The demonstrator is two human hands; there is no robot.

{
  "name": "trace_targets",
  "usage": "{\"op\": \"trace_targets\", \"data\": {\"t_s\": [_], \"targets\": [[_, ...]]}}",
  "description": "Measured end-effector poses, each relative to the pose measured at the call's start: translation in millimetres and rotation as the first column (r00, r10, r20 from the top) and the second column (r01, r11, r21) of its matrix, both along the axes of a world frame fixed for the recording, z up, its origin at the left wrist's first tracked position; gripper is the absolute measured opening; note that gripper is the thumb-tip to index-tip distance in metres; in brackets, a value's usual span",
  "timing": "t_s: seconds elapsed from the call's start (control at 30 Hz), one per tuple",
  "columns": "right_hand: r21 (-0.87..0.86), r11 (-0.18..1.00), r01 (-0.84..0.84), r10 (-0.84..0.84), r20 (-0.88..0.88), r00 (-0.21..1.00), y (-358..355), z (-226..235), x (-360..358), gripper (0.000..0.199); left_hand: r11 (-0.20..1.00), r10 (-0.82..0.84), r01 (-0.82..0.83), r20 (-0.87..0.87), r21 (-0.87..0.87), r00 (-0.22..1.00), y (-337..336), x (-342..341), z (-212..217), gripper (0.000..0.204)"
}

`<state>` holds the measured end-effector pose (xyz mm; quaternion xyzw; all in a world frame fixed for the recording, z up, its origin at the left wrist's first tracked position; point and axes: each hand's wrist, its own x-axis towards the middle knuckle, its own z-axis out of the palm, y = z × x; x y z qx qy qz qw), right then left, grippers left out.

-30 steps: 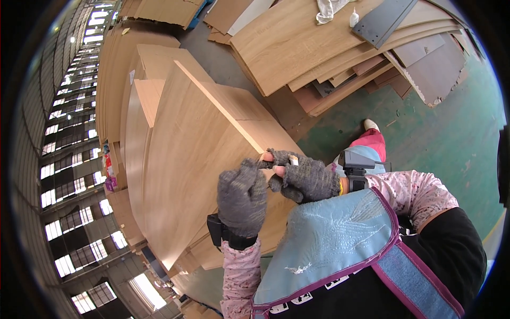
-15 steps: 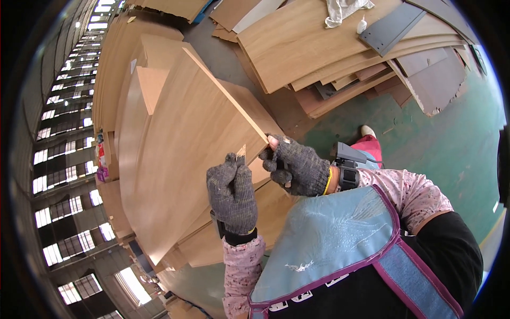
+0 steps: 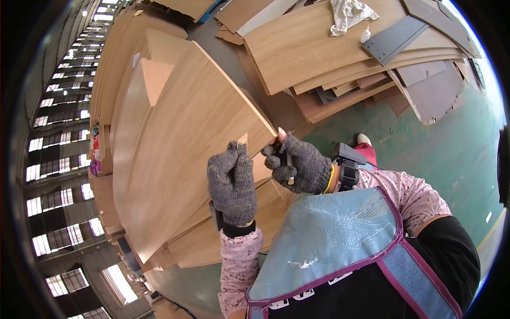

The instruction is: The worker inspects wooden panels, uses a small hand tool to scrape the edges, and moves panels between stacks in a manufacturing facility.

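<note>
My left hand (image 3: 232, 183), in a dark grey knit glove, is closed with a small flat grey piece with a tan tip (image 3: 243, 141) sticking up from its fingers; its kind is unclear. To its right, my gloved right hand (image 3: 304, 166) curls around a thin stick-like tool with a pale end (image 3: 290, 179), mostly hidden by the fingers. The bare thumb tip of that hand points up beside the near corner of a wood-grain panel (image 3: 199, 114). This large panel leans in front of me, its pale edge running up and away to the left.
More wood-grain boards (image 3: 125, 58) stand behind at the left. A stack of panels (image 3: 297, 48) lies at the far right, bearing a white cloth (image 3: 350, 15), a small white bottle (image 3: 365, 35) and a grey drilled board (image 3: 396, 40). Green floor (image 3: 419, 159) spreads to the right.
My right thumb has lifted from the panel corner, and the right fingers have shifted so that more of the stick-like tool shows. My left hand keeps its hold.
</note>
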<state>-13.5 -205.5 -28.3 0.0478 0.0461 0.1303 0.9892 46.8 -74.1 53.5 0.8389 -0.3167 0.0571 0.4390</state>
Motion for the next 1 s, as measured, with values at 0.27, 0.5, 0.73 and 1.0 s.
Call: {"op": "trace_targets", "data": {"t_s": [0.27,0.5,0.73,1.0], "targets": [[0.048,0.997,0.061,-0.063,0.041,0.997,2,1,5,0.04,0.997,-0.026,0.026,0.0,-0.068,1.0,-3,0,-2,0.017],[0.138,0.989,0.051,-0.069,0.127,0.989,3,-2,3,0.039,0.994,-0.027,0.02,-0.057,-0.111,0.998,-2,0,-3,0.016],[0.22,0.975,0.025,-0.073,0.214,0.974,12,-17,6,0.038,0.987,-0.112,0.114,0.024,-0.114,0.993,0,8,-9,0.008],[0.162,0.979,0.122,-0.122,-0.01,0.993,11,-7,3,0.041,0.988,-0.041,0.021,-0.129,-0.156,0.991,-3,4,-3,0.008]]}}
